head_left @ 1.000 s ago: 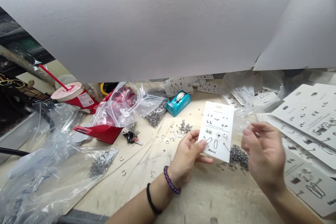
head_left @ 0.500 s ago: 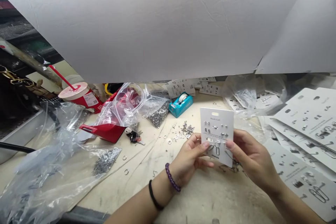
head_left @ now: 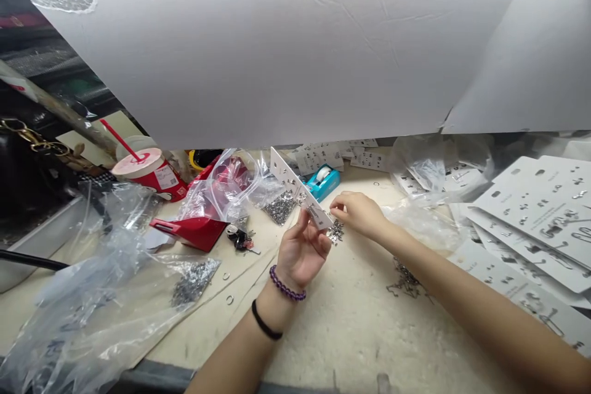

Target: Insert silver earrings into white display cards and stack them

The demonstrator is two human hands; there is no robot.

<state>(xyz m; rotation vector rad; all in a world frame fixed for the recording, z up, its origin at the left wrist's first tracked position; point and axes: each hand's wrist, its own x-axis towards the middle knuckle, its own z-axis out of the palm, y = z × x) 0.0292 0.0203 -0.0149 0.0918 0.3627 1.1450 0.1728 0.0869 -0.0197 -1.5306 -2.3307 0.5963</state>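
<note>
A white jewelry card point(head_left: 295, 188) with small silver pieces on it is tilted, its face turned to the right. My left hand point(head_left: 302, 249) holds the card by its lower edge between thumb and fingers. Just right of the card, my right hand point(head_left: 357, 212) is over a pile of small silver parts point(head_left: 336, 231), its fingertips bent together; whether they hold a part is too small to tell. A second heap of silver pieces point(head_left: 406, 280) lies under the right forearm.
Stacked cards with jewelry point(head_left: 540, 215) fill the right side. A teal tape dispenser point(head_left: 324, 182) stands behind the hands. At left are a red cup point(head_left: 159, 175), a red dustpan-like piece point(head_left: 198, 233) and plastic bags point(head_left: 92, 314). A large white panel point(head_left: 277, 49) hangs above.
The card has moved left and turned from facing me to a slant. My right hand has let go of it and moved left and up to the small parts.
</note>
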